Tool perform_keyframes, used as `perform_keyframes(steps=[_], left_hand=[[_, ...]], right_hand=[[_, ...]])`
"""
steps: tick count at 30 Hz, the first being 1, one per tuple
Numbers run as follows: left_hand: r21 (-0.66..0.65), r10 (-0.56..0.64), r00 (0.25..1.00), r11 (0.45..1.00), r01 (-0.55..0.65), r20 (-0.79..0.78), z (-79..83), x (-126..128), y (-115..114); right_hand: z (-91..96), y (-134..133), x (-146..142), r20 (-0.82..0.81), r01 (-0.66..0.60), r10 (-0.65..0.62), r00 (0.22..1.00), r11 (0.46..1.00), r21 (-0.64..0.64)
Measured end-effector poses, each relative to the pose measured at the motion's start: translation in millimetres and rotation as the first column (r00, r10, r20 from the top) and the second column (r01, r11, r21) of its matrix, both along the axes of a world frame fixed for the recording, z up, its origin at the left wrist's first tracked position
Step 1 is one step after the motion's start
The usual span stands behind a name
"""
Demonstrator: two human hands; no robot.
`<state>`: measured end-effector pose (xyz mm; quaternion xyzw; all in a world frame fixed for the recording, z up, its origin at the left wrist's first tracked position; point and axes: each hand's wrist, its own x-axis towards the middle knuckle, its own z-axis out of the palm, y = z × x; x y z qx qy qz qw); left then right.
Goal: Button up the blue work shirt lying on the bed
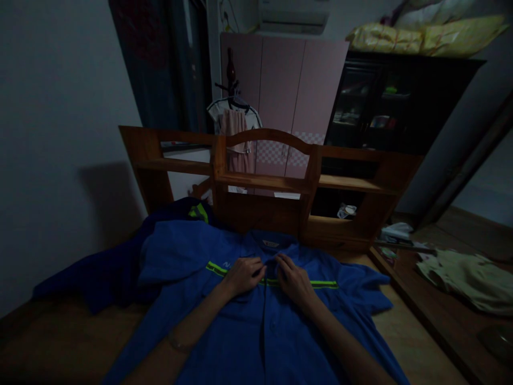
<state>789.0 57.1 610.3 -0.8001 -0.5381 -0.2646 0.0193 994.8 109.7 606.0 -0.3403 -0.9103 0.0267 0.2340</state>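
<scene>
A blue short-sleeved work shirt (224,331) lies spread out, front side up, with its collar (252,240) at the far end. Lime-yellow bands cross its chest. My left hand (243,275) rests on the chest just below the collar, fingers curled and pinching the edge of the front opening. Opposite it, my right hand (294,282) bends its fingers onto the other front edge near the collar. Both hands appear to grip the cloth; the exact fingertip contact and any button there are too dark to make out.
A darker blue garment (116,272) with a yellow band lies to the left, partly under the shirt. Behind stands a wooden shelf unit (268,184). On the right, a pale cloth (468,280) lies beyond a raised wooden edge (425,315). A wall (60,160) bounds the left.
</scene>
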Motion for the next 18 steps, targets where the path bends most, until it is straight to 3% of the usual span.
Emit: perform_keyframes(steps=[5,10,14,18], left_hand=[[0.001,0.026,0.999,1.0,-0.026,0.03,-3.6,-2.2,2.6],[0.01,0.071,0.996,0.997,-0.072,0.062,4.9,-3.5,1.8],[-0.018,-0.047,0.997,0.999,0.048,0.054,5.7,-1.5,0.0],[-0.116,-0.162,0.987,0.98,0.162,0.003,-7.2,-1.3,2.0]], right_hand=[[-1.1,-0.4,0.4,0.051,-0.005,0.009,0.999,0.997,-0.083],[2.4,-0.3,0.9,0.069,0.014,-0.005,0.998,0.992,-0.125],[4.7,-0.4,1.2,0.068,0.034,-0.024,0.997,0.99,-0.137],[2.9,0.7,0.8,0.066,0.058,-0.048,0.997,0.988,-0.143]])
